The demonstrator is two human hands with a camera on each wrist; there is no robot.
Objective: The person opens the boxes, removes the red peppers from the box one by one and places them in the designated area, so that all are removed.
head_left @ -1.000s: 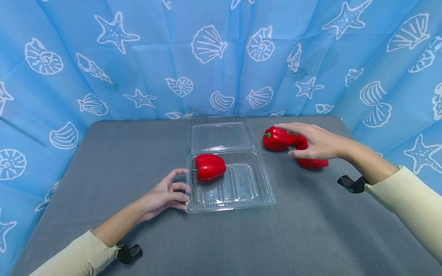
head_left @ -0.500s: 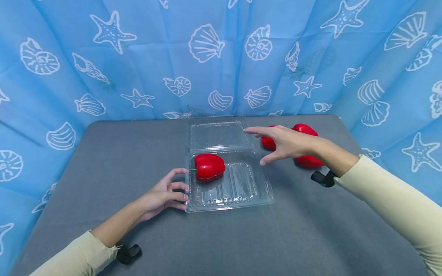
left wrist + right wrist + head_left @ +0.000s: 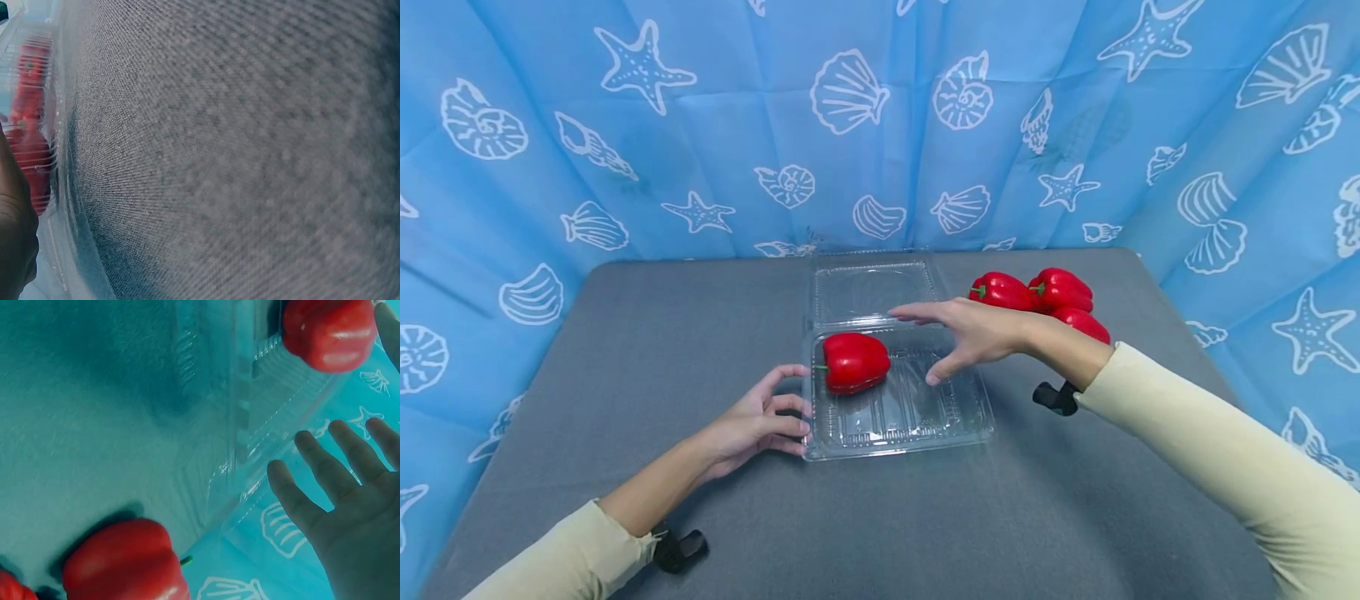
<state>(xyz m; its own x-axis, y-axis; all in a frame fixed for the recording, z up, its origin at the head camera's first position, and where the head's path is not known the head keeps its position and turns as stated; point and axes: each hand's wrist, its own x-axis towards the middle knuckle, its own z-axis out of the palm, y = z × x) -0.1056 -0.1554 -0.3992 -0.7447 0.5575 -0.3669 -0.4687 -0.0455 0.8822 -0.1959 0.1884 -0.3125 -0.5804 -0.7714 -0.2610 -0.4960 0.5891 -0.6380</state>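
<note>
A clear plastic clamshell container [image 3: 917, 433] lies on the table with its lid [image 3: 872, 293] folded back. One red bell pepper [image 3: 856, 363] sits in the left part of its base, green stem toward the left. At the container's left edge, my left hand [image 3: 756, 429] touches the rim with spread, relaxed fingers. My right hand [image 3: 973, 332] hovers over the base's right side, thumb and fingers apart, holding nothing; the right wrist view shows the same spread fingers [image 3: 331, 465]. More red bell peppers, including one [image 3: 1002, 289] farthest left, lie beyond the right hand, partly hidden by it and the forearm.
A grey cloth covers the table [image 3: 700, 317]. Behind it and along the sides hangs a blue curtain [image 3: 730, 125] with white shell and starfish prints. A red bell pepper [image 3: 125, 565] shows low in the right wrist view, outside the container.
My right hand has moved left and nearer, away from the loose peppers to above the container, uncovering them. My left hand and the pepper in the container have stayed put.
</note>
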